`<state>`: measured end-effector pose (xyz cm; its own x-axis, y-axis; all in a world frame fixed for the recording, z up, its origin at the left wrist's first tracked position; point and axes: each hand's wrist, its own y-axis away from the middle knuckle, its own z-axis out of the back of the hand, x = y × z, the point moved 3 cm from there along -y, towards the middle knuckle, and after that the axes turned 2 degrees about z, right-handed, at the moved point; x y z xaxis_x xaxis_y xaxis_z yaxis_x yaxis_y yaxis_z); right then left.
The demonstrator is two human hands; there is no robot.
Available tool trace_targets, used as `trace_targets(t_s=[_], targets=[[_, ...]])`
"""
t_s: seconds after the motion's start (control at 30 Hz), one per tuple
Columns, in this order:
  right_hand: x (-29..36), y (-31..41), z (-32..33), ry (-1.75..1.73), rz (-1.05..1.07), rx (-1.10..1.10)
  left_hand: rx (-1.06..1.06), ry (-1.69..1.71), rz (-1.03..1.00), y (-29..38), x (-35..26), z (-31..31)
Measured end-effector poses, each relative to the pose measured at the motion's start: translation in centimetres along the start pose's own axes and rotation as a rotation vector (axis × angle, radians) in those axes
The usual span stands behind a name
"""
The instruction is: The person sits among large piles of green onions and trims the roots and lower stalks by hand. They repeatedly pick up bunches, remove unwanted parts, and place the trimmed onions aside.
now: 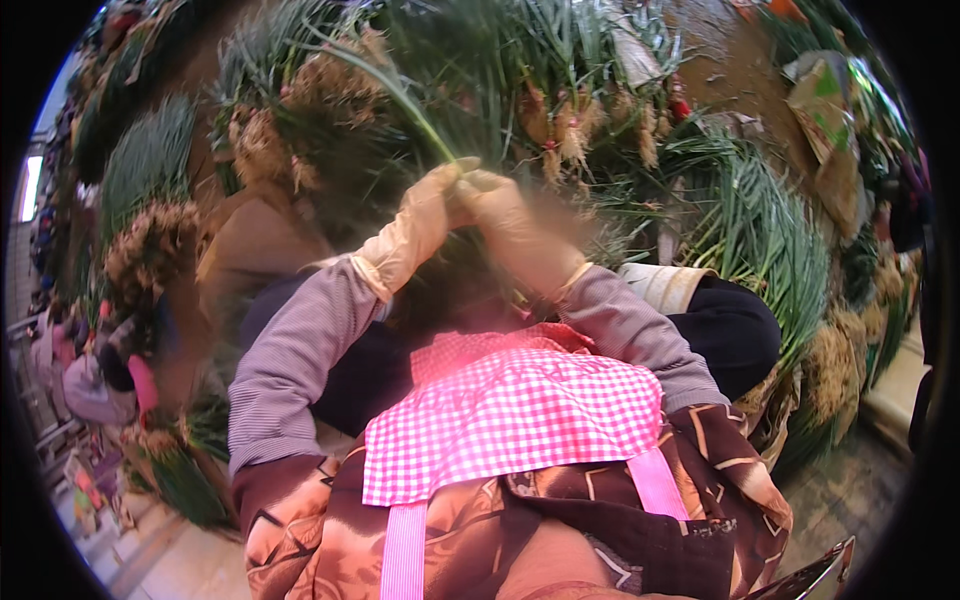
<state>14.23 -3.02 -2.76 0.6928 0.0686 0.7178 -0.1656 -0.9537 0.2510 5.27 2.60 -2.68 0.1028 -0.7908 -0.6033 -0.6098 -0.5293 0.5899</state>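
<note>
In the middle of the view my two gloved hands meet over my lap. My left hand (420, 217), in a pale rubber glove, has its fingers closed on a green onion stalk (420, 120), whose leaves reach up and to the left. My right hand (514, 225), gloved alike and somewhat blurred, touches the same plant close beside the left fingertips. The lower end of the stalk is hidden by the hands. Just beyond lie rooted green onions (574, 127) with pinkish bulbs and tan roots. A pink checked apron (510, 420) covers my front.
Loose green onions (780, 225) are heaped at the right, and a rooted bundle (150, 172) stands at the left. A whitish cylindrical object (664, 285) rests by my right knee. Brown sheeting (259, 240) lies at my left. Other people (97, 382) are at the far left.
</note>
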Motion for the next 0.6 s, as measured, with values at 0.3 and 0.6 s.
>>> trace_targets(t_s=[0.3,0.6], targets=[[4.0,0.3,9.1,1.294,0.0,-0.404,0.177,0.17,-0.029,0.8,0.0,1.1],[-3.8,-3.8,5.7,1.619,-0.025,-0.31,0.067,0.175,-0.093,1.5,1.0,1.5]])
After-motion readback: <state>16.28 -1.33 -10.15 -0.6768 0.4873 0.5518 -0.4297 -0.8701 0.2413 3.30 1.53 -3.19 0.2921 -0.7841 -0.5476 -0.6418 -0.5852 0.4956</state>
